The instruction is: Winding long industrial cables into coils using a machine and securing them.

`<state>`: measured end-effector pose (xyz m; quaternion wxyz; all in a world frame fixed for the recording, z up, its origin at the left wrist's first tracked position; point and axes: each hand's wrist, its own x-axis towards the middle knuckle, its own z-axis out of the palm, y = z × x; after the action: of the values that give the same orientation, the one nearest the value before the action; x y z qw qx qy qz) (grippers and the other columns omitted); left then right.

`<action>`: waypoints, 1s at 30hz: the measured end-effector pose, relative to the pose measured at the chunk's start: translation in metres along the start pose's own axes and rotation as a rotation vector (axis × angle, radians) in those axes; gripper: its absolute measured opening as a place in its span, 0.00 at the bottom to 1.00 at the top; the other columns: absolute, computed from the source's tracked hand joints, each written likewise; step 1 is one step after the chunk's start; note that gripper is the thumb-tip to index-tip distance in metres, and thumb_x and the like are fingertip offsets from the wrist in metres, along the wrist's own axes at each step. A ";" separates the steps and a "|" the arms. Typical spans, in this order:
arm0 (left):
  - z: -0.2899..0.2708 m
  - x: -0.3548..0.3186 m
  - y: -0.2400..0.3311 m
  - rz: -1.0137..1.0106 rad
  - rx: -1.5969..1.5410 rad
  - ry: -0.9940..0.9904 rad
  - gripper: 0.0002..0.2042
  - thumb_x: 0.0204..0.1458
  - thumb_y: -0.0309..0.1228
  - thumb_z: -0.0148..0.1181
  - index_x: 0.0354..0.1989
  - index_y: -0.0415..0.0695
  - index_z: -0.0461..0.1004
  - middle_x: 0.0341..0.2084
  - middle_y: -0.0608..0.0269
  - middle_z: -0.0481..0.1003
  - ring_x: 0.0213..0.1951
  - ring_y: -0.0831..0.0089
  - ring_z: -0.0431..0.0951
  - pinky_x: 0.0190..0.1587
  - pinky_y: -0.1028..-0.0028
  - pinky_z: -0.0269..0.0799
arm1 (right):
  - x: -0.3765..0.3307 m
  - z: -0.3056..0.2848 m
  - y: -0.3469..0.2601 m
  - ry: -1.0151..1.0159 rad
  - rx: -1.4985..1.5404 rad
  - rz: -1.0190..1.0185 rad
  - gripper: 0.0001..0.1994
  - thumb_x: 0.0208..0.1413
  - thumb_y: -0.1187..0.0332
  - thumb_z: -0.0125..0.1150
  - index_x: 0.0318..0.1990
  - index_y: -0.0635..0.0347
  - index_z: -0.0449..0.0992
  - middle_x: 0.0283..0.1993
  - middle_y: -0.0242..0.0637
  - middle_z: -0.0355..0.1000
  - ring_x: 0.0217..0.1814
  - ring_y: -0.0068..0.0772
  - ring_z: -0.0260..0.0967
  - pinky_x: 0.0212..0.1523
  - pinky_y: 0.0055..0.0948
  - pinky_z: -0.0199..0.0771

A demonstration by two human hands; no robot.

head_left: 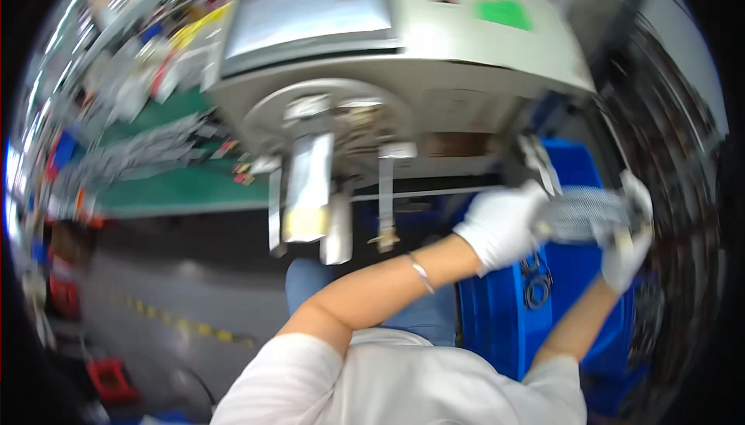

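Observation:
On the right, a grey ribbed bundle (583, 214) is held between both of my white-gloved hands above the blue bins; blur hides whether it is coiled cable. My left hand (503, 225), reaching across from the lower middle, closes on the bundle's left end. At its other end, my right hand (628, 243) has its fingers bent round it. A loose pale strip (542, 163) rises above my left hand. Below the hands, a dark coiled cable (537, 289) lies in a blue bin (497, 320).
A light-coloured machine (481, 53) with a screen (310, 12) stands ahead, its metal arms (309, 184) jutting toward me. Grey cable bundles (140, 150) lie on the green table (155, 192) at left. Dark hanging strands (667, 107) line the right. Yellow-marked floor (186, 285) shows lower left.

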<state>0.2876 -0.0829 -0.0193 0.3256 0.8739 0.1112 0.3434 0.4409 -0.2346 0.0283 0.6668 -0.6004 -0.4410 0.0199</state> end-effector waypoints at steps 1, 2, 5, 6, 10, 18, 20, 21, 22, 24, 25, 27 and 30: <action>0.000 -0.014 0.005 -0.121 -0.094 -0.197 0.19 0.46 0.42 0.61 0.38 0.40 0.67 0.23 0.44 0.73 0.28 0.47 0.76 0.31 0.57 0.72 | -0.016 -0.012 -0.002 -0.108 0.036 0.085 0.20 0.52 0.72 0.57 0.54 0.66 0.67 0.35 0.35 0.72 0.21 0.15 0.62 0.17 0.14 0.59; -0.001 -0.027 0.003 -0.146 -0.148 -0.368 0.24 0.45 0.48 0.63 0.38 0.40 0.66 0.24 0.43 0.74 0.29 0.46 0.76 0.32 0.56 0.72 | -0.030 -0.017 0.010 -0.143 0.190 0.155 0.19 0.53 0.72 0.56 0.54 0.65 0.67 0.25 0.29 0.66 0.15 0.13 0.53 0.13 0.15 0.50; -0.010 -0.082 -0.021 -0.127 -0.107 -0.603 0.35 0.44 0.50 0.64 0.57 0.39 0.63 0.38 0.44 0.75 0.41 0.51 0.76 0.45 0.60 0.71 | -0.065 -0.047 0.064 0.111 -0.095 0.569 0.10 0.54 0.64 0.61 0.38 0.59 0.70 0.18 0.24 0.53 0.16 0.14 0.50 0.16 0.19 0.50; -0.019 -0.100 -0.038 -0.199 -0.078 -0.550 0.34 0.45 0.49 0.63 0.57 0.40 0.64 0.39 0.45 0.75 0.42 0.51 0.76 0.46 0.61 0.71 | -0.079 -0.062 0.088 0.117 -0.029 0.599 0.11 0.54 0.61 0.62 0.34 0.57 0.69 0.17 0.23 0.51 0.16 0.15 0.50 0.17 0.19 0.51; -0.091 -0.185 -0.111 -0.426 0.141 0.073 0.16 0.53 0.41 0.55 0.41 0.40 0.76 0.30 0.52 0.77 0.32 0.56 0.78 0.40 0.64 0.73 | -0.157 -0.143 0.201 0.527 -0.019 0.879 0.11 0.55 0.61 0.62 0.28 0.53 0.67 0.16 0.23 0.52 0.14 0.18 0.50 0.17 0.24 0.57; -0.305 -0.272 -0.237 -0.948 1.130 0.665 0.20 0.50 0.34 0.57 0.53 0.46 0.69 0.52 0.58 0.69 0.56 0.61 0.65 0.55 0.58 0.61 | -0.251 -0.224 0.337 0.647 -0.022 1.288 0.24 0.48 0.44 0.62 0.38 0.55 0.68 0.32 0.36 0.66 0.28 0.32 0.64 0.36 0.38 0.68; -0.337 -0.273 -0.262 -1.075 1.076 0.646 0.21 0.52 0.36 0.54 0.56 0.48 0.67 0.55 0.59 0.66 0.59 0.62 0.61 0.57 0.52 0.56 | -0.252 -0.215 0.349 0.851 -0.049 1.499 0.29 0.46 0.40 0.59 0.42 0.58 0.69 0.41 0.40 0.67 0.38 0.37 0.67 0.46 0.44 0.66; -0.349 -0.273 -0.273 -1.183 1.156 0.590 0.22 0.53 0.36 0.52 0.58 0.49 0.65 0.57 0.60 0.64 0.60 0.60 0.59 0.57 0.50 0.55 | -0.251 -0.208 0.353 0.956 -0.063 1.605 0.32 0.46 0.38 0.58 0.45 0.59 0.69 0.46 0.43 0.68 0.43 0.39 0.68 0.51 0.46 0.64; -0.360 -0.273 -0.282 -1.281 1.249 0.533 0.22 0.54 0.36 0.51 0.59 0.50 0.64 0.58 0.60 0.63 0.62 0.59 0.57 0.57 0.48 0.53 | -0.251 -0.200 0.355 0.887 0.093 1.628 0.31 0.50 0.43 0.57 0.50 0.61 0.68 0.52 0.44 0.68 0.52 0.40 0.67 0.58 0.42 0.61; -0.380 -0.270 -0.295 -1.193 1.291 0.396 0.22 0.56 0.32 0.44 0.61 0.52 0.61 0.61 0.62 0.61 0.63 0.57 0.55 0.59 0.47 0.51 | -0.250 -0.180 0.357 0.691 0.143 1.489 0.30 0.51 0.45 0.57 0.51 0.62 0.68 0.52 0.43 0.68 0.54 0.39 0.65 0.58 0.39 0.61; -0.388 -0.268 -0.299 -1.189 1.288 0.316 0.22 0.57 0.31 0.41 0.61 0.52 0.61 0.61 0.63 0.61 0.64 0.57 0.54 0.60 0.48 0.50 | -0.250 -0.169 0.357 0.537 0.163 1.338 0.29 0.53 0.47 0.57 0.52 0.63 0.67 0.52 0.42 0.67 0.55 0.38 0.64 0.58 0.36 0.61; -0.401 -0.264 -0.302 -1.212 1.196 0.197 0.22 0.56 0.28 0.39 0.61 0.52 0.61 0.61 0.64 0.61 0.66 0.56 0.51 0.61 0.48 0.49 | -0.245 -0.148 0.352 0.365 0.179 1.196 0.27 0.56 0.54 0.55 0.55 0.67 0.65 0.57 0.43 0.65 0.60 0.37 0.61 0.59 0.33 0.60; -0.415 -0.262 -0.298 -1.222 1.219 0.081 0.22 0.54 0.28 0.42 0.60 0.57 0.63 0.62 0.62 0.60 0.67 0.55 0.49 0.63 0.47 0.47 | -0.234 -0.133 0.336 0.280 0.062 1.168 0.28 0.56 0.53 0.53 0.58 0.65 0.64 0.59 0.42 0.64 0.63 0.38 0.59 0.62 0.34 0.57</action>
<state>-0.1766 0.2389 -0.1208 -0.0766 0.6702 0.7380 0.0193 0.5485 -0.3755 -0.3645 0.6144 -0.7206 0.0545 0.3166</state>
